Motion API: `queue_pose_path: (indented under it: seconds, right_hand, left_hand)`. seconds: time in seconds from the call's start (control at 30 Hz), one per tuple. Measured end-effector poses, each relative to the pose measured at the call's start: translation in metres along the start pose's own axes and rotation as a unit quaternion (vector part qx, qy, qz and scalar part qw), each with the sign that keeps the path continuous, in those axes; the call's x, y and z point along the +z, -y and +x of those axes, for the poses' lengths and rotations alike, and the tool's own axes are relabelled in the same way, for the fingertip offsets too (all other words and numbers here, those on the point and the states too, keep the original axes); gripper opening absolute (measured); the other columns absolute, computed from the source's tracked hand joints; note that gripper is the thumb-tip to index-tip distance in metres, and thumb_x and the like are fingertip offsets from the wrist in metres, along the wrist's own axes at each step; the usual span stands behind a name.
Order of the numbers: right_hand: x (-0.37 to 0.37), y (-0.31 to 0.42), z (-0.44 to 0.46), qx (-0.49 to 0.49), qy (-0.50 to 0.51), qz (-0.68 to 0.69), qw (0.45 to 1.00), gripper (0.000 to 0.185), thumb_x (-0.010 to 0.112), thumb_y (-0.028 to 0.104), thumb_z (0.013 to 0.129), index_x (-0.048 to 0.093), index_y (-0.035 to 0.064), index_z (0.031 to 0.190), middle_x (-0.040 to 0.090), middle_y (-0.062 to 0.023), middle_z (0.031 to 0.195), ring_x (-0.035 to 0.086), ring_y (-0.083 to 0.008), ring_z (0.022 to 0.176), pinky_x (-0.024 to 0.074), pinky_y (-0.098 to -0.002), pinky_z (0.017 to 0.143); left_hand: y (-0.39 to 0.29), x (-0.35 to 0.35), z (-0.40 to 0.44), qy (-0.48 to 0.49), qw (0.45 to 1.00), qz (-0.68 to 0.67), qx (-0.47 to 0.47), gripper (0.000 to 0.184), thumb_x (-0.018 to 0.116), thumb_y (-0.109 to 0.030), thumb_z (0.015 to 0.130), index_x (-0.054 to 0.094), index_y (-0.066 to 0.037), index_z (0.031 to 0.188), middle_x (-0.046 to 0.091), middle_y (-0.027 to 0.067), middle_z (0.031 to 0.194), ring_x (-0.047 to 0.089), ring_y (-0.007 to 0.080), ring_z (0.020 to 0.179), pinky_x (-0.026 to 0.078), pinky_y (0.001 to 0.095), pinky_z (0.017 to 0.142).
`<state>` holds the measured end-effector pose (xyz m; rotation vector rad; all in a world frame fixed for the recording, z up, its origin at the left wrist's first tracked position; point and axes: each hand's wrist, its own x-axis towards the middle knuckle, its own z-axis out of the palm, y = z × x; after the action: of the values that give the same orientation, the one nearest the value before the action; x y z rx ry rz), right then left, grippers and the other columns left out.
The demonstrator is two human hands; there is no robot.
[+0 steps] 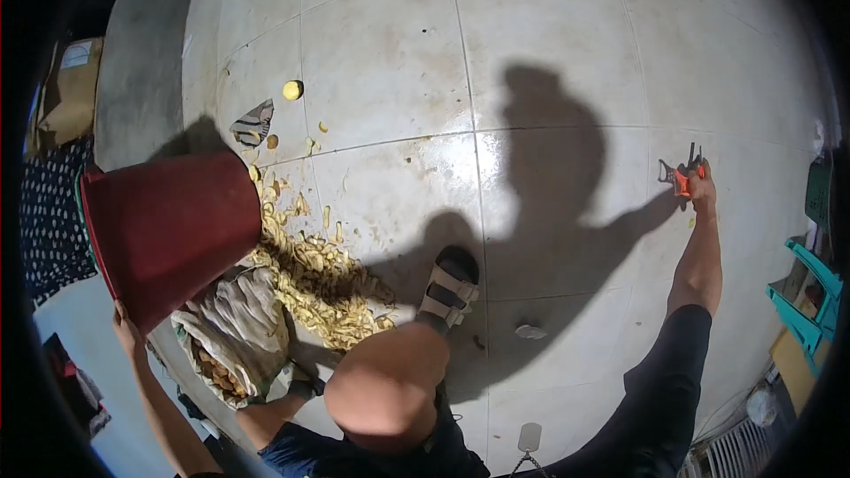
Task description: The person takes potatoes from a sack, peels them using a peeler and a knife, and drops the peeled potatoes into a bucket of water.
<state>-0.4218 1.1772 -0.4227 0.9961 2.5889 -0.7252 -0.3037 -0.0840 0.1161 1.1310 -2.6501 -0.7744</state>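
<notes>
Our left hand (129,335) gripping the red bucket (181,235) at its rim edge, lower left, peelings (341,301) spread beside its base, left of centre, our right hand (703,186) clasping an orange tool (682,182), right, tiled floor (381,53) stretching wide, upper middle

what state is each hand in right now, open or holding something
Left hand: closed on the rim of the red bucket.
Right hand: closed, holding orange tools, exact type unclear.
</notes>
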Motion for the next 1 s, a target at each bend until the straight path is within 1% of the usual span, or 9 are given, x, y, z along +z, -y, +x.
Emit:
queue_pose_path:
  seconds: [0.17,0.23,0.4,0.5,0.6,0.7,0.83,0.87,1.0]
  right_hand:
    - [-0.006,0.047,-0.046,0.002,-0.047,0.023,0.999,0.062,0.057,0.034,0.086,0.038,0.015,0.143,0.066,-0.0139,0.106,0.063,-0.0277,0.099,0.0495,-0.0368,0.085]
    - [0.013,0.032,-0.034,-0.03,-0.005,0.257,0.966,0.034,0.054,0.016,0.092,0.05,0.0082,0.125,0.062,-0.0029,0.085,0.058,-0.0124,0.063,0.0486,-0.0276,0.055]
    - [0.068,0.059,-0.033,-0.073,0.109,0.333,0.934,0.018,0.055,0.014,0.092,0.052,0.007,0.108,0.062,-0.0051,0.078,0.056,-0.0116,0.055,0.0467,-0.0257,0.045]
    - [0.119,0.12,-0.069,-0.081,0.12,0.402,0.904,0.014,0.055,0.008,0.093,0.051,0.0077,0.106,0.064,-0.0101,0.085,0.067,-0.0177,0.069,0.0528,-0.029,0.047]
    - [0.132,0.272,-0.201,-0.081,0.223,0.428,0.872,0.02,0.052,0.029,0.097,0.052,0.0172,0.114,0.052,0.0018,0.074,0.047,-0.0105,0.056,0.0406,-0.0217,0.049]
    - [0.139,0.406,-0.32,-0.11,0.401,0.453,0.788,0.045,0.058,0.028,0.08,0.052,0.017,0.124,0.052,0.0035,0.087,0.046,-0.006,0.061,0.0383,-0.0212,0.049]
    - [0.06,0.566,-0.505,-0.183,0.543,0.499,0.65,0.055,0.054,0.011,0.075,0.05,0.0068,0.13,0.058,-0.0019,0.083,0.042,-0.0077,0.046,0.0341,-0.0209,0.04]
    - [0.02,0.589,-0.544,-0.173,0.634,0.511,0.554,0.062,0.052,0.006,0.072,0.048,0.005,0.133,0.058,-0.0027,0.08,0.042,-0.0077,0.046,0.0346,-0.0213,0.041]
    - [-0.036,0.622,-0.6,-0.278,0.642,0.497,0.513,0.07,0.049,0.003,0.072,0.037,-0.0025,0.141,0.064,-0.0159,0.096,0.037,-0.0071,0.041,0.0299,-0.0229,0.036]
  left_hand:
    - [0.006,0.008,0.001,-0.064,0.998,-0.003,0.029,0.067,0.05,-0.049,0.097,0.051,0.011,0.127,0.06,0.0112,0.112,0.056,0.0175,0.098,0.046,0.0302,0.087]
    - [-0.008,0.016,-0.006,-0.065,0.998,0.026,-0.002,0.065,0.049,-0.048,0.097,0.053,0.011,0.126,0.06,0.0095,0.107,0.055,0.0162,0.094,0.046,0.0303,0.083]
    - [0.023,0.004,0.009,-0.095,0.993,0.063,0.006,0.061,0.048,-0.047,0.098,0.056,0.008,0.123,0.061,0.0066,0.097,0.052,0.0138,0.085,0.046,0.0292,0.077]
    - [0.009,0.026,-0.002,-0.123,0.982,0.119,0.077,0.058,0.048,-0.046,0.098,0.055,0.005,0.125,0.064,0.0113,0.1,0.056,0.0166,0.088,0.045,0.03,0.083]
    - [-0.019,0.054,-0.026,-0.197,0.961,0.177,0.072,0.049,0.052,-0.038,0.097,0.055,0.003,0.125,0.064,0.0197,0.112,0.059,0.0287,0.102,0.042,0.0357,0.093]
    - [-0.098,0.109,-0.099,-0.264,0.875,0.238,0.328,0.04,0.064,-0.023,0.088,0.058,-0.003,0.123,0.058,0.0181,0.121,0.052,0.0358,0.115,0.038,0.0434,0.1]
    - [-0.135,0.187,-0.17,0.153,0.958,-0.144,0.196,0.04,0.065,-0.016,0.087,0.057,-0.003,0.123,0.062,0.0098,0.109,0.062,0.0183,0.094,0.05,0.0298,0.079]
    - [-0.149,0.202,-0.187,0.261,0.916,-0.283,0.111,0.043,0.062,-0.022,0.092,0.052,-0.005,0.131,0.061,0.0103,0.112,0.062,0.0188,0.097,0.051,0.0311,0.081]
    - [-0.199,0.168,-0.225,0.429,0.586,-0.683,-0.077,0.069,0.031,-0.061,0.096,0.032,-0.011,0.144,0.055,0.015,0.124,0.057,0.0297,0.109,0.05,0.0443,0.086]
